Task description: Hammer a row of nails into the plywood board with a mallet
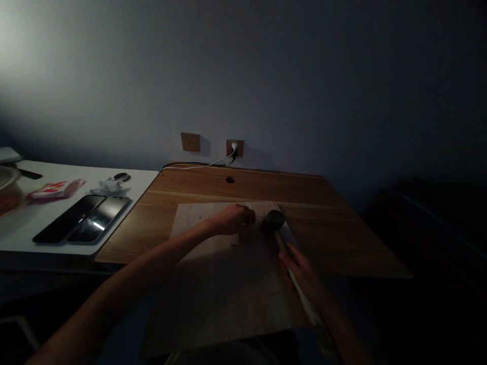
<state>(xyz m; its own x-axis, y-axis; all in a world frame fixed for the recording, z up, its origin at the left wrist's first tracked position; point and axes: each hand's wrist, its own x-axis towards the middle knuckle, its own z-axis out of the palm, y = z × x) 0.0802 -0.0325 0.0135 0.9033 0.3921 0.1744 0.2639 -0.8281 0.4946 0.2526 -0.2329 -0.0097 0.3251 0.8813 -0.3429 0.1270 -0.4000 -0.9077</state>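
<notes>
A pale wooden board (216, 289) lies on the brown desk and sticks out past its front edge. My right hand (299, 266) is wrapped round the wooden handle of a mallet (274, 221). The mallet's dark, rounded head is low over the far right part of the board; whether it touches is too dark to tell. Just left of the head, my left hand (233, 219) is closed above the board with its fingers pinched together. What they hold, if anything, is hard to make out. A few small dark holes or marks show on the board left of that hand.
The brown desk (323, 238) stands against a wall with a socket (235, 147), and cables (198, 166) run from its plug along the desk's back. On a white table (23, 243) at left are two phones (85, 219), a red-and-white packet (57, 189), crumpled plastic (110, 186) and a bowl (9, 190).
</notes>
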